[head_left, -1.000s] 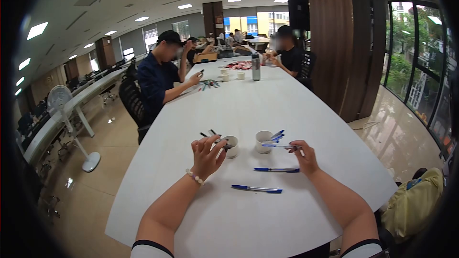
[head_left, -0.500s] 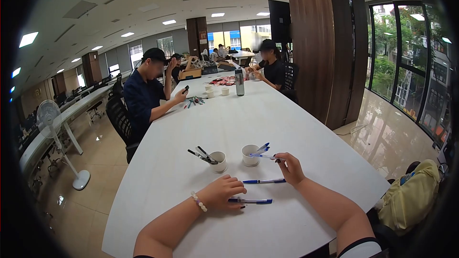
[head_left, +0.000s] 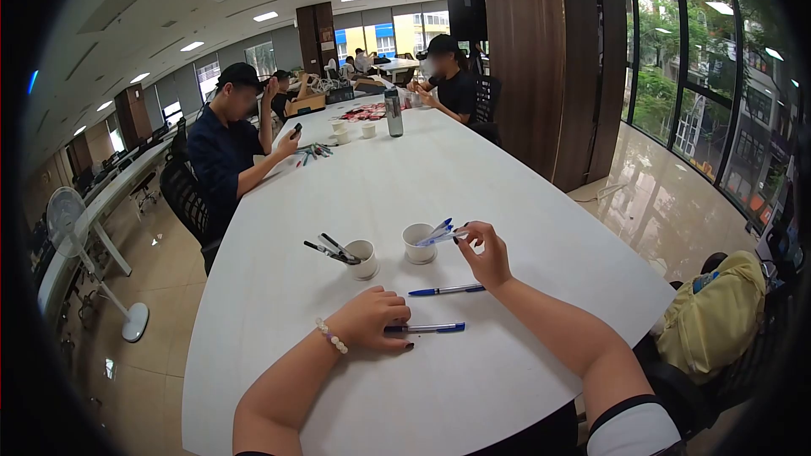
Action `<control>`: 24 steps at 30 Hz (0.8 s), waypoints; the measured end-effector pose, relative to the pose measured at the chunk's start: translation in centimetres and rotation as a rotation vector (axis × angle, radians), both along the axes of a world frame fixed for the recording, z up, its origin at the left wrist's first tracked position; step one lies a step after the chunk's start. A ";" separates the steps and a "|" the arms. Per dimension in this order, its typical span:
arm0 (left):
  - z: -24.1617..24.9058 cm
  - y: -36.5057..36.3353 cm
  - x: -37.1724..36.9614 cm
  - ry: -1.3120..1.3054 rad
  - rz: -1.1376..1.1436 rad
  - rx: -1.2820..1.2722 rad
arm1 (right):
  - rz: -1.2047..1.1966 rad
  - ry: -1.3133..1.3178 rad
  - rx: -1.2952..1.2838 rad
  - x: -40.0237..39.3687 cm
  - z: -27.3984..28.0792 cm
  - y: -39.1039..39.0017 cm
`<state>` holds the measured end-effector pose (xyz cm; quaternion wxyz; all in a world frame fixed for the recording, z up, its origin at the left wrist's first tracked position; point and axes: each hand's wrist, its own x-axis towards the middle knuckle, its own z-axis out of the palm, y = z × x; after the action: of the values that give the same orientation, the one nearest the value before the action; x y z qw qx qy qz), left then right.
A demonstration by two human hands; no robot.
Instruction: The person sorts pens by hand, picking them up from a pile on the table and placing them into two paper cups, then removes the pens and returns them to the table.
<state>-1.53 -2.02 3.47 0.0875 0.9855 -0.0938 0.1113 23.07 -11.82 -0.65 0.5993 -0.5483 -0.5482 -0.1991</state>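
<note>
We judge: pen-into-cup step, about at release. R hand (head_left: 485, 255) pinches clear pen (head_left: 448, 236) at R cup (head_left: 419, 254); L hand (head_left: 369, 318) curls by near pen (head_left: 441, 328) on surface (head_left: 355, 409), grip can't tell. Next move prob. calls for letting go w/o tipping cup

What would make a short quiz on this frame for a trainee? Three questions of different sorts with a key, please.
1. Which wrist wears the bracelet?
2. True or false: the black pens and the blue pens stand in one cup.
3. The left hand is nearest to: A) the bottle; B) a pen lying on the table; C) the fan.

Key: 1. The left. 2. False: black in the left cup, blue in the right cup. 3. B.
</note>
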 end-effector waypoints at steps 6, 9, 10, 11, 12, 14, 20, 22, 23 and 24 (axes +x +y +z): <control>-0.4 0.2 0.2 0.007 0.009 0.051 | -0.080 -0.052 0.026 0.6 -0.2 0.5; -0.5 0.4 0.2 0.007 0.010 0.082 | -0.131 -0.079 -0.028 0.6 -0.1 0.3; -0.5 0.3 0.2 0.006 0.013 0.081 | -0.126 -0.175 -0.048 0.7 -0.2 0.3; -0.5 0.3 0.1 0.009 0.019 0.079 | -0.120 -0.268 -0.067 0.7 -0.2 0.4; -0.5 0.2 0.1 0.011 0.026 0.079 | -0.117 -0.268 -0.066 0.5 -0.2 0.3; -0.4 0.2 0.0 0.006 0.027 0.058 | 0.014 -0.183 -0.114 -0.4 0.0 -0.5; -0.6 1.3 -0.3 -0.050 0.031 0.047 | 0.048 -0.172 -0.767 -0.8 2.0 -4.8; -0.9 1.9 -0.3 -0.067 0.059 0.054 | 0.087 -0.313 -1.055 -0.4 2.0 -4.6; -1.4 2.4 -0.1 -0.140 0.057 0.059 | 0.162 -0.265 -1.099 -0.2 1.3 -4.2; -1.8 2.7 -0.1 -0.213 0.057 0.063 | 0.238 -0.218 -1.146 -0.4 1.3 -3.8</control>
<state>-1.64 0.73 1.62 0.0427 0.9727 -0.0777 0.2146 22.63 -15.65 0.68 0.1664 -0.6957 -0.6842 0.1419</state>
